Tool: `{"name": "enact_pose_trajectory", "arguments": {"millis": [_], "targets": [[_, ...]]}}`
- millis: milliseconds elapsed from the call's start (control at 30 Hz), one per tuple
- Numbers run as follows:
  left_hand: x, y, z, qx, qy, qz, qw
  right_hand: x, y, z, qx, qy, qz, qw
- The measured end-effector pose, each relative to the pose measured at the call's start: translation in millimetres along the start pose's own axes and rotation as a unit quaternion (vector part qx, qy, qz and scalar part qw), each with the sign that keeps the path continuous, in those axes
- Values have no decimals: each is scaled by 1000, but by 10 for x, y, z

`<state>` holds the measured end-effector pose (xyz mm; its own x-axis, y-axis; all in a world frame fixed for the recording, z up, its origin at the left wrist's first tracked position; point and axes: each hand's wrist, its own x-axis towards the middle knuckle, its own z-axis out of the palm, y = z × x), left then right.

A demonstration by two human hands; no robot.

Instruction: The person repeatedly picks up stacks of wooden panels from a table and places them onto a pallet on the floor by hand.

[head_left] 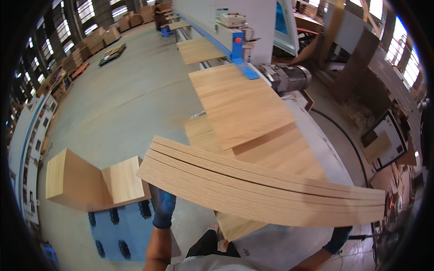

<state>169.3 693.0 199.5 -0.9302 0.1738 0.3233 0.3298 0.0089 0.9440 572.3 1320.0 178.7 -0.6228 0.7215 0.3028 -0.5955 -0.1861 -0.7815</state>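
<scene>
A stack of several wood-grain boards (257,189) spans the space before me at a slant, its long edges facing up and narrow gaps showing between layers. My left hand (165,203), in a dark blue glove, grips the left end from below; the stack hides its fingers. Under the right end is my right hand (340,235), also gloved and mostly hidden, holding that side. Just beyond the stack, a large wood-grain panel (237,101) lies partly over other panels (281,152) on the machine's bed.
To the left, stacked panels (79,179) stand on a blue pallet (118,233). Ahead runs a long panel-processing machine with a blue guard (237,47) and an electric motor (288,78). A black cable (349,135) curves along the right floor. A person (158,17) is far off.
</scene>
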Motion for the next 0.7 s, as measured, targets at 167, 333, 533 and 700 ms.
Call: {"name": "enact_pose_trajectory", "arguments": {"millis": [167,333,533,700], "targets": [[-137,-650,-274,-208,-14,-21,978,194,146,40,-1,35,-33,999],[93,-114,216,-165,-7,-73,984,185,172,163,-42,91,-66,993],[191,163,511,-161,51,29,985,150,64,811,-118,146,-82,979],[295,361,135,-64,16,109,992,46,9,1936,-217,170,-49,960]]}}
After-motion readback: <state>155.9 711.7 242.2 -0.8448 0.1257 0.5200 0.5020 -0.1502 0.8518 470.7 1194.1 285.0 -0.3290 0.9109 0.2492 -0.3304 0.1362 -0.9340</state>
